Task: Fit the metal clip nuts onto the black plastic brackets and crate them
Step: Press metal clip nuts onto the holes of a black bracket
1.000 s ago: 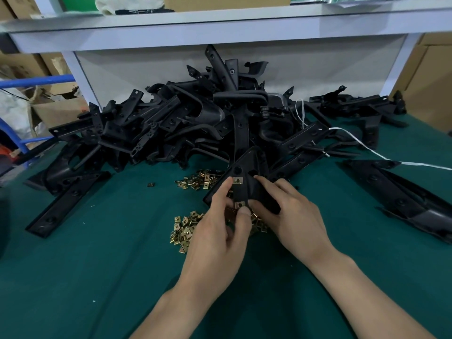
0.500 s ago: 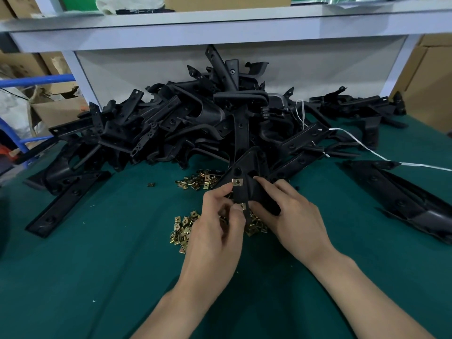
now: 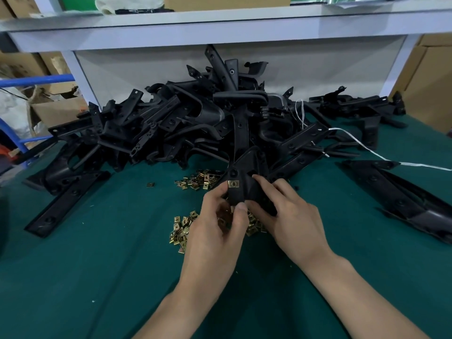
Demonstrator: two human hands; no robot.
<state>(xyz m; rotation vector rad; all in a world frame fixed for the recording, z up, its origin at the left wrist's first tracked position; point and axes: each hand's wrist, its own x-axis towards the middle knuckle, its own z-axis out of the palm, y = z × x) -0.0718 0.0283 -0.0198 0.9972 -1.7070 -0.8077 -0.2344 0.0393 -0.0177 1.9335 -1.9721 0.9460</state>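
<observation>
Head view: observed black plastic bracket (image 3: 247,192) held over green table (image 3: 97,265), in front of bracket heap (image 3: 171,123), one clip nut (image 3: 233,184) seated on its left side. Noted left hand (image 3: 217,231) pinching lower edge (thumb on top), right hand (image 3: 293,216) curled round right side. Logged loose clip nuts (image 3: 181,228) beneath hands.

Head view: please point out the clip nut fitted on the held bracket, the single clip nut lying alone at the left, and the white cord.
fitted clip nut (image 3: 233,184), head view, middle of its brass face.
lone clip nut (image 3: 150,184), head view, its middle.
white cord (image 3: 425,166), head view, its right-hand stretch.
</observation>
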